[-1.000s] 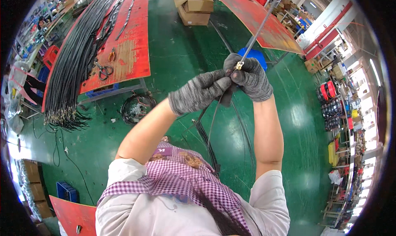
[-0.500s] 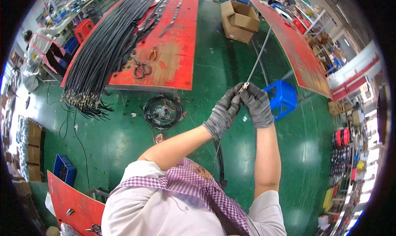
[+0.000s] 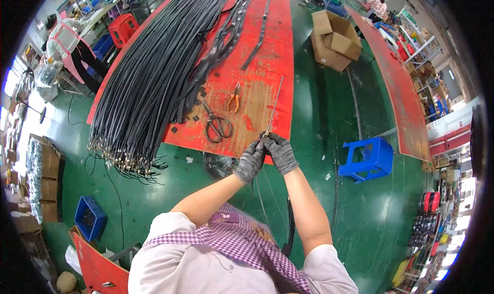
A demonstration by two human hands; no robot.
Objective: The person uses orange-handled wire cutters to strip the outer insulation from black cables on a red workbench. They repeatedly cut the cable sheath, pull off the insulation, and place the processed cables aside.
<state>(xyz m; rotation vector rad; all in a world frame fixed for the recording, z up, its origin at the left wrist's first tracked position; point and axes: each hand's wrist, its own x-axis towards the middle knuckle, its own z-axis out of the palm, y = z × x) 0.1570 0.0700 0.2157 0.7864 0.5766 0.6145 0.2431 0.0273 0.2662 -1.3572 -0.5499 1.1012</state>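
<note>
A long red bench (image 3: 257,109) is spread with a broad bundle of black cables (image 3: 154,73); scissors (image 3: 216,124) and orange pliers (image 3: 234,98) lie near its front edge. Just past that edge, a thin metal rod (image 3: 274,106) is pinched at its lower end by the gloved left hand (image 3: 250,160) and right hand (image 3: 280,151), pressed together (fitting seems under way). A steady, aligned push is judged needed next.

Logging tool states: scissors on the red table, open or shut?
Shut: the scissors lie flat on the red table, blades together in one line.
</note>
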